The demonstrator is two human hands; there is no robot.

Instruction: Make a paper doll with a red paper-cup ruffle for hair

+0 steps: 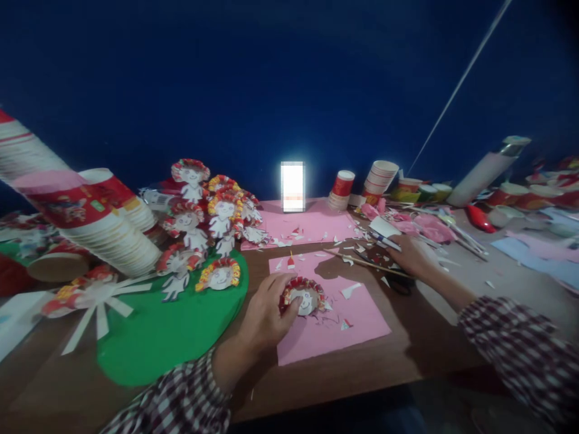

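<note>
My left hand (266, 307) is closed around a paper-cup doll head (308, 301) with a drawn smiling face and a fringe of curled red strips. Its thumb presses on the face, just above a pink paper sheet (335, 343) that bears dark scribbles and small scraps. Out to the right, my right hand (414, 259) has its fingers on a white and dark pen (386, 242). Beneath that hand a thin wooden stick (362, 261) lies across the table, beside a dark object partly hidden in shadow.
A green paper shape (167, 343) lies at left with several paper dolls (221, 226) standing behind it. Tall stacks of paper cups (108, 235) lean at far left. More cups (380, 178), pink scraps (434, 228) and a red object (480, 219) sit at back right.
</note>
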